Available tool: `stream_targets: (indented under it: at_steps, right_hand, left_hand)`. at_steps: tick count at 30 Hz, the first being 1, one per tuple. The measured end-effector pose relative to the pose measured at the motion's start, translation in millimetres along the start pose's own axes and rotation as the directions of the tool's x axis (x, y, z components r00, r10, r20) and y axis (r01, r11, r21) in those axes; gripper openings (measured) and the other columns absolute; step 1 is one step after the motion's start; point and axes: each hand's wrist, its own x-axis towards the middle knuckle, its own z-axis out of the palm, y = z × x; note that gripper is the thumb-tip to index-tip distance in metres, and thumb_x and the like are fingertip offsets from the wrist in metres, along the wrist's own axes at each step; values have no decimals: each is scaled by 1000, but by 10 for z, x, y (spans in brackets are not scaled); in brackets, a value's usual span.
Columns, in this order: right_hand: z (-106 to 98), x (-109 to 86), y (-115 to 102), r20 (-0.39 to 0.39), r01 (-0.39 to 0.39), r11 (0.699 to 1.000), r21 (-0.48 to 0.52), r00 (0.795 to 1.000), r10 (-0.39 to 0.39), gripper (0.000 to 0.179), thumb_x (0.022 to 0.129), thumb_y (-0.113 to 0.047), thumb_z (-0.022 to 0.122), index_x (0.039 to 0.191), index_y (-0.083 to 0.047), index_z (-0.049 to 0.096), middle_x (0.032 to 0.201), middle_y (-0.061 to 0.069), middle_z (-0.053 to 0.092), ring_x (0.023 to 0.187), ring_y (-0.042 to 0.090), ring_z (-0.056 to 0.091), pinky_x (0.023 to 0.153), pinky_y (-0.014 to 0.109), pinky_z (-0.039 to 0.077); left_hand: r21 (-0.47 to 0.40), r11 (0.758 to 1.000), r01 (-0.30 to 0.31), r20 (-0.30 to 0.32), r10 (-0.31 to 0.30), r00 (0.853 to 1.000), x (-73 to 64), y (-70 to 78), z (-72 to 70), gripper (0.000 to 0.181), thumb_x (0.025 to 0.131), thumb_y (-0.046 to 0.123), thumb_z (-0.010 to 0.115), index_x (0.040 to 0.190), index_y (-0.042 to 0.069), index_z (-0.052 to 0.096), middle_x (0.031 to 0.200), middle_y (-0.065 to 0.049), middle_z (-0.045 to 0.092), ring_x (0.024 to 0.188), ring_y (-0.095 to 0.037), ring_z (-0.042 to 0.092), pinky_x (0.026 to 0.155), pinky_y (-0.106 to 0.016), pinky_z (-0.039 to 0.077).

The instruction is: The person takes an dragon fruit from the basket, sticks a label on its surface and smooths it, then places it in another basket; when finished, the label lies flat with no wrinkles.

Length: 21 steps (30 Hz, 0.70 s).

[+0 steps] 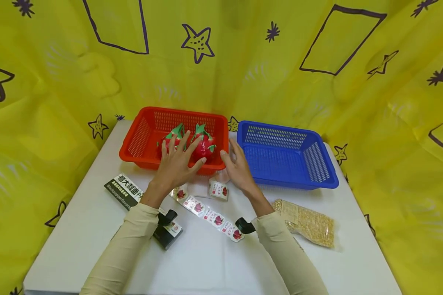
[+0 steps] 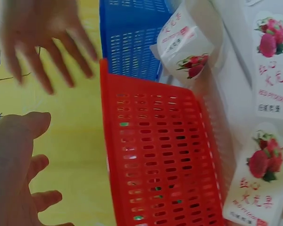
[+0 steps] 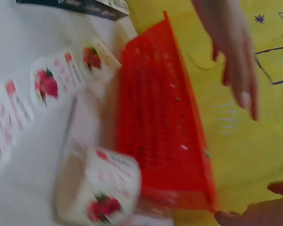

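Note:
Two red dragon fruits with green leaf tips lie in the red plastic basket (image 1: 134,147); the right-hand dragon fruit (image 1: 206,147) shows well, while the left-hand dragon fruit (image 1: 177,130) is partly behind my fingers. My left hand (image 1: 175,166) hovers over the basket's front rim, fingers spread, holding nothing. At the basket's right front corner is my right hand (image 1: 239,169), fingers extended; whether it touches the rim I cannot tell. Below the basket stands a roll of dragon fruit stickers (image 1: 219,190), and a strip of the stickers (image 1: 208,215) runs diagonally across the white table.
A blue plastic basket (image 1: 277,166) stands to the right of the red one. In front of it lies a clear bag of yellowish grains or beans (image 1: 311,225). A black-and-white pasta box (image 1: 123,190) and a small dark box (image 1: 166,237) lie at left. A yellow patterned curtain (image 1: 221,73) hangs behind.

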Motion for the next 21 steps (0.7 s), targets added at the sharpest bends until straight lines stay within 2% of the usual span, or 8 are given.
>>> stream_targets:
  at_steps: [3, 6, 9, 11, 15, 17, 21]
  right_hand:
    - [233, 101, 106, -47, -56, 996, 69, 997, 59, 68, 110, -24, 50, 170, -8, 20, 175, 17, 18, 161, 39, 20, 127, 61, 25]
    - [382, 237, 182, -92, -45, 995, 93, 994, 53, 65, 109, -15, 47, 169, -11, 23, 169, 18, 31, 153, 41, 37, 123, 60, 35]
    - [425, 368, 264, -135, -52, 993, 103, 989, 66, 63, 109, -11, 45, 168, -10, 25, 161, 19, 42, 143, 40, 50, 118, 56, 44]
    - [432, 433, 318, -143, -99, 990, 103, 983, 113, 63, 110, -12, 43, 168, -8, 21, 163, 20, 41, 145, 39, 49, 121, 53, 41]
    - [425, 508, 398, -155, -204, 976, 77, 965, 213, 64, 113, -17, 36, 170, -5, 11, 173, 20, 26, 158, 36, 32, 130, 50, 25]
    - [428, 534, 433, -170, -228, 973, 43, 958, 232, 62, 114, -19, 33, 170, -4, 11, 175, 19, 22, 160, 33, 26, 132, 47, 19]
    - [464, 584, 459, -186, -216, 976, 10, 959, 214, 60, 114, -18, 32, 170, -6, 15, 173, 18, 28, 158, 34, 31, 131, 47, 22]
  left_hand:
    - [-4, 1000, 2, 11, -2, 1000, 31, 8, -24, 75, 105, 51, 57, 170, 26, 27, 178, -15, 14, 160, -54, 6, 125, -75, 2]
    - [1, 1000, -22, 13, 22, 1000, 134, -7, -53, 75, 105, 48, 59, 170, 26, 27, 177, -16, 17, 159, -55, 11, 125, -75, 7]
    - [-9, 999, -51, 24, 51, 998, 312, -12, -29, 75, 105, 46, 61, 169, 25, 29, 175, -18, 21, 157, -55, 18, 125, -74, 14]
    - [-40, 998, -54, 56, 56, 997, 433, -17, -8, 76, 104, 44, 63, 169, 24, 29, 175, -18, 21, 156, -54, 20, 124, -73, 18]
    - [-97, 995, -31, 154, 46, 987, 672, -12, 51, 80, 103, 42, 67, 169, 20, 29, 176, -17, 18, 156, -51, 24, 121, -74, 26]
    - [-100, 995, -22, 211, 43, 977, 791, -5, 84, 81, 103, 42, 67, 170, 18, 27, 177, -18, 16, 156, -51, 22, 121, -72, 28]
    - [-79, 997, 9, 301, 15, 954, 996, -14, 128, 81, 104, 41, 66, 169, 15, 26, 176, -23, 12, 158, -55, 17, 123, -70, 28]
